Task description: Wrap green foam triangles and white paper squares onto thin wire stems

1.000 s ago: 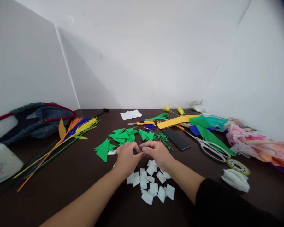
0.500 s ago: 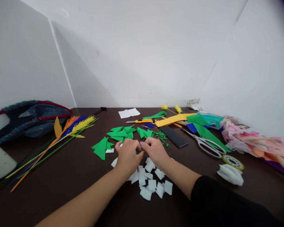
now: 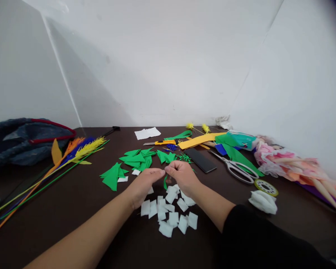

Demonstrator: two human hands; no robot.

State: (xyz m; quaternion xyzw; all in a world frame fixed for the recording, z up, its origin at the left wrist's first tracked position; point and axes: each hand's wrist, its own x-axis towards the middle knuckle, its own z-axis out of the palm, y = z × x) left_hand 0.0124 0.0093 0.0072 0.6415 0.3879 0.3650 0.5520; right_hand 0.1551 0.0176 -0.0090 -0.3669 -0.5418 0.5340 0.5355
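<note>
My right hand (image 3: 182, 177) pinches a small green paper piece (image 3: 165, 182) that hangs down from its fingertips above the dark table (image 3: 81, 209). Beside it, my left hand (image 3: 143, 184) has its fingers stretched toward that piece, touching or nearly touching it. Under both hands lie several small white paper squares (image 3: 170, 216). Just beyond the hands are several green paper triangles (image 3: 137, 158) and another green pile (image 3: 112, 176) to the left.
Scissors (image 3: 236, 168), a black phone (image 3: 201, 160), a yellow utility knife (image 3: 162, 142), yellow and green paper strips (image 3: 201, 139), a tape roll (image 3: 264, 186), crumpled tissue (image 3: 263, 201) and a doll (image 3: 294, 166) lie right. Coloured feather sticks (image 3: 70, 153) and a dark bag (image 3: 28, 140) lie left.
My left hand has loosened and its fingers have straightened, while my right hand keeps the green piece, now hanging visibly. The view has shifted a little to the right.
</note>
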